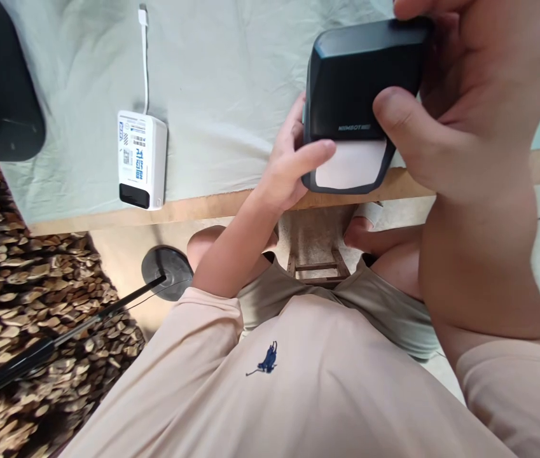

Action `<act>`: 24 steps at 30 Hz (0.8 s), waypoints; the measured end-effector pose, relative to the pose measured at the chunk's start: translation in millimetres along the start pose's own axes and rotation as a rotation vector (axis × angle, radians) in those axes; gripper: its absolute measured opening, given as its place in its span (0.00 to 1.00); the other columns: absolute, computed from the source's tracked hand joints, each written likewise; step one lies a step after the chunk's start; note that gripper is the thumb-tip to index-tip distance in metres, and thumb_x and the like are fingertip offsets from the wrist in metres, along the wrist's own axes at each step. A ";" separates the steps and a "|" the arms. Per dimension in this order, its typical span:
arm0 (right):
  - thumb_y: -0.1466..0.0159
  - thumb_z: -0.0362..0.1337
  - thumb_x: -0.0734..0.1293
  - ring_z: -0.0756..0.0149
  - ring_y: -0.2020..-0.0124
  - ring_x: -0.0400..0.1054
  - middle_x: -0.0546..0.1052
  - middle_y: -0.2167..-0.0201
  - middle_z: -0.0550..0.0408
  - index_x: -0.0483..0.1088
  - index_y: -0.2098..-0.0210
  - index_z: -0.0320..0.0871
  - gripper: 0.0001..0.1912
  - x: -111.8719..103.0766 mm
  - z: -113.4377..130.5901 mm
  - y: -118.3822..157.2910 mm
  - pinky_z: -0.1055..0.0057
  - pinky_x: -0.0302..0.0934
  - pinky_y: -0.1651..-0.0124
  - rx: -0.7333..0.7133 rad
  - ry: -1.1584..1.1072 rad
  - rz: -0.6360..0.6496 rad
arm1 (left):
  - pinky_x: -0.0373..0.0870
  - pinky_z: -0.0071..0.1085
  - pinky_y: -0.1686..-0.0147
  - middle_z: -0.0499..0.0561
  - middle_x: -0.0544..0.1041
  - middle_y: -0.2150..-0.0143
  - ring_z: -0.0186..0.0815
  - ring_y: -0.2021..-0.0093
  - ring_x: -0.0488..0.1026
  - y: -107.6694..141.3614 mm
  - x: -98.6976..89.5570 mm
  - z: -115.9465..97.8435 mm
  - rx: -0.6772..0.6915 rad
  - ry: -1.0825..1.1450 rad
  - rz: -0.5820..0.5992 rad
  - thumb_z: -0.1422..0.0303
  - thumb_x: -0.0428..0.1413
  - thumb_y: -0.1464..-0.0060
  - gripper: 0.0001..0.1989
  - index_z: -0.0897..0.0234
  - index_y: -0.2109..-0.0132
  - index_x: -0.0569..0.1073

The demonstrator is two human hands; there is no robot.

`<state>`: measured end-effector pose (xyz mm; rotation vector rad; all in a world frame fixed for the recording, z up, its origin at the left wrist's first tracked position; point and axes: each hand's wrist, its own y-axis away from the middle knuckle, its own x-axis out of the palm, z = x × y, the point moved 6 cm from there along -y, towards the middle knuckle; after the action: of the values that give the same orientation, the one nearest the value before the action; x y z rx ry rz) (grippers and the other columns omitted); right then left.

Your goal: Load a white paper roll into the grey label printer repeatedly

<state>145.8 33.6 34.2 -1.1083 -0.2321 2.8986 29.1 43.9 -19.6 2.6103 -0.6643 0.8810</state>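
A black label printer marked NIIMBOT is held up above the table's front edge, its pale panel towards me. My left hand grips its lower left corner, thumb on the pale panel and fingers behind. My right hand holds its right side, with the thumb pressed on the black front; the other fingers partly reach round the top and back. To the left, a white power bank with blue print and a dark display lies on the cloth. Its short white cable stretches away from me.
A pale green cloth covers the table, whose wooden edge runs across. A dark object stands at the left. Below are a stand with a round black base, stacked split wood and a wooden stool.
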 end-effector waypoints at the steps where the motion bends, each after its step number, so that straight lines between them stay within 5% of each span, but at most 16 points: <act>1: 0.44 0.49 0.41 0.76 0.50 0.52 0.61 0.62 0.59 0.63 0.65 0.43 0.27 2.2 -6.0 1.7 0.78 0.56 0.58 0.041 -0.007 0.026 | 0.69 0.29 0.61 0.46 0.72 0.67 0.35 0.56 0.69 0.3 2.1 0.3 -0.008 0.030 0.004 0.72 0.47 0.54 0.13 0.58 0.59 0.63; 3: 0.44 0.50 0.39 0.75 0.49 0.52 0.61 0.63 0.58 0.63 0.66 0.42 0.29 5.9 -15.3 4.8 0.80 0.57 0.59 0.096 -0.036 0.067 | 0.68 0.31 0.58 0.48 0.73 0.66 0.37 0.51 0.66 1.2 4.7 2.1 -0.049 0.119 -0.052 0.70 0.44 0.52 0.12 0.61 0.60 0.66; 8: 0.44 0.49 0.40 0.77 0.49 0.52 0.60 0.62 0.60 0.61 0.64 0.42 0.27 8.4 -12.1 5.3 0.83 0.57 0.60 0.124 -0.060 0.133 | 0.65 0.33 0.61 0.50 0.72 0.67 0.40 0.50 0.60 11.6 -4.4 16.5 -0.220 0.514 -0.502 0.71 0.26 0.50 0.29 0.77 0.65 0.71; 11: 0.45 0.47 0.46 0.80 0.50 0.52 0.59 0.58 0.63 0.58 0.58 0.45 0.21 4.1 7.2 1.1 0.84 0.56 0.56 0.072 -0.028 0.156 | 0.69 0.29 0.65 0.50 0.74 0.73 0.44 0.53 0.67 6.2 -1.7 12.2 -0.197 0.260 -0.296 0.69 0.48 0.54 0.10 0.64 0.64 0.71; 13: 0.46 0.44 0.52 0.82 0.51 0.51 0.57 0.55 0.64 0.53 0.54 0.45 0.21 0.7 20.9 -1.9 0.84 0.53 0.50 0.033 -0.003 0.173 | 0.70 0.31 0.68 0.49 0.73 0.75 0.47 0.55 0.68 2.5 -1.5 7.9 -0.126 0.120 -0.162 0.68 0.53 0.57 0.10 0.63 0.63 0.69; 18: 0.49 0.39 0.57 0.82 0.52 0.51 0.54 0.52 0.60 0.49 0.51 0.40 0.26 0.6 27.5 -4.4 0.82 0.49 0.43 0.119 0.011 0.257 | 0.68 0.35 0.60 0.50 0.71 0.74 0.47 0.54 0.67 0.9 -3.1 7.9 -0.151 0.009 -0.124 0.62 0.51 0.55 0.12 0.65 0.66 0.68; 24: 0.49 0.42 0.56 0.80 0.53 0.54 0.58 0.54 0.60 0.53 0.53 0.42 0.25 -2.9 24.9 -1.8 0.84 0.54 0.49 0.012 -0.006 0.088 | 0.64 0.40 0.52 0.49 0.69 0.59 0.43 0.46 0.59 0.3 9.1 -2.8 -0.066 0.083 -0.014 0.59 0.36 0.48 0.21 0.66 0.60 0.67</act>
<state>131.3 32.0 54.8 -1.1367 -0.1703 2.9762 34.0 41.8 -11.7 2.5019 -0.6406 0.9414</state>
